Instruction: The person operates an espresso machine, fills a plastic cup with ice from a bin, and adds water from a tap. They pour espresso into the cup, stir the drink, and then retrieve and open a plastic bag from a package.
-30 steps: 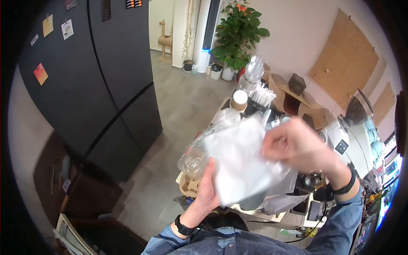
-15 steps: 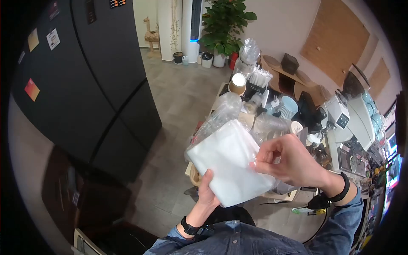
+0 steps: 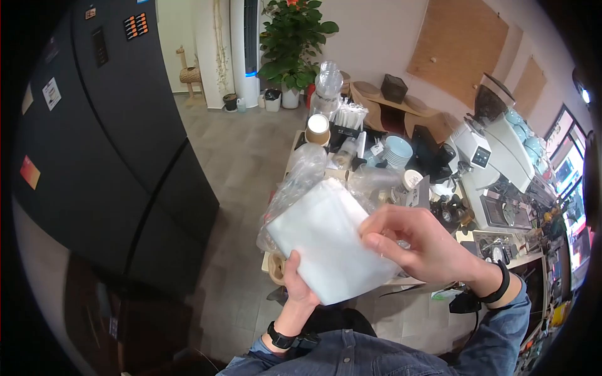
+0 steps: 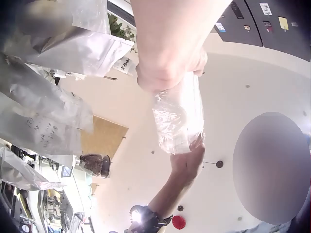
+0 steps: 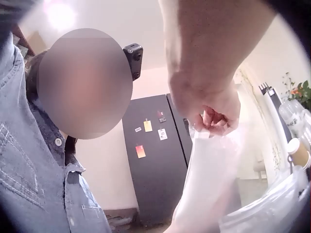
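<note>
My left hand (image 3: 300,283) grips the plastic bag stack (image 3: 329,241) from below; my right hand (image 3: 419,241) pinches its right edge. Since a second ago, the stack has flattened and steadied above the counter (image 3: 467,235), ready for separating one bag.

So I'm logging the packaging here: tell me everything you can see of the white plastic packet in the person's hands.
The white plastic packet is a flat, roughly rectangular stack of milky translucent film, glossy and slightly crinkled. It is held in the air, tilted, above the counter's edge. The left hand grips its lower edge from beneath, and the right hand pinches its right edge between thumb and fingers. No print shows on it.
</note>
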`<state>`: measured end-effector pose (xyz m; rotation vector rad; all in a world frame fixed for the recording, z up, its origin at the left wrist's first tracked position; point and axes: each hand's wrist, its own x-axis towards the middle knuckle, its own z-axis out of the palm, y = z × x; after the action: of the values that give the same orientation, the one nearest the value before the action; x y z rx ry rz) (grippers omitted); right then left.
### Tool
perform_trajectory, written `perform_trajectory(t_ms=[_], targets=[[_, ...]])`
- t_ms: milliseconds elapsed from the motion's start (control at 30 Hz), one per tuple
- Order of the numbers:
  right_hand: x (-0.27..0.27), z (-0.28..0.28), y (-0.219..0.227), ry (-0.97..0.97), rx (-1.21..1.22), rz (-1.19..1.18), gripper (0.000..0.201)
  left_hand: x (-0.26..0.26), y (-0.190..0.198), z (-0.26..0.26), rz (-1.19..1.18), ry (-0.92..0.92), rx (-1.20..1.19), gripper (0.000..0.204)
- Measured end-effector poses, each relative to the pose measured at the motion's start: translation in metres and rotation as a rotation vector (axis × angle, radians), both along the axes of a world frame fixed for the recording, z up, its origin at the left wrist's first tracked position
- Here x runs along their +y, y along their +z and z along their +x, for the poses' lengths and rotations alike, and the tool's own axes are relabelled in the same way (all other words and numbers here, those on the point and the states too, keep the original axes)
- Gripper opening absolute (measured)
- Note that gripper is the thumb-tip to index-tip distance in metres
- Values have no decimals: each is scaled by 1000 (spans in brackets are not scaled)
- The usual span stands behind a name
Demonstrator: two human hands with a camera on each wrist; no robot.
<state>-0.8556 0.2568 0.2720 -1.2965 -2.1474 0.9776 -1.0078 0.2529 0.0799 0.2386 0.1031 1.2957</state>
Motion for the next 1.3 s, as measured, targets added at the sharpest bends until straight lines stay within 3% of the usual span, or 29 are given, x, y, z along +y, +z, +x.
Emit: perform_trajectory(t_ms=[167,267,367,467,567,667,767,967,1100,1300], targets=[[-2,0,0,-26,-108,184,9,1,-2,4,68,1,5,86],[3,4,6,-46,52,-95,16,0,2,4,64,19,38,90],[2,-4,24,-152,-44,-190,14,1,2,3,62,42,66,92],[7,6,7,-53,-115,0,14,0,-8,1,77,71,118,94],[10,9,6,-19,-146,-92,14,-2,-9,1,98,116,200,95],[12,11,-5,57,-87,168,15,-2,-12,2,84,150,216,96],[14,9,-6,132,-135,231,14,-2,-12,1,104,183,258,93],[30,27,-12,192,-16,-162,18,-3,-15,-1,63,182,212,100],[25,24,-21,106,155,-221,22,-3,-16,2,42,167,155,100],[16,14,-13,23,100,-189,28,-5,-18,4,2,143,120,101]])
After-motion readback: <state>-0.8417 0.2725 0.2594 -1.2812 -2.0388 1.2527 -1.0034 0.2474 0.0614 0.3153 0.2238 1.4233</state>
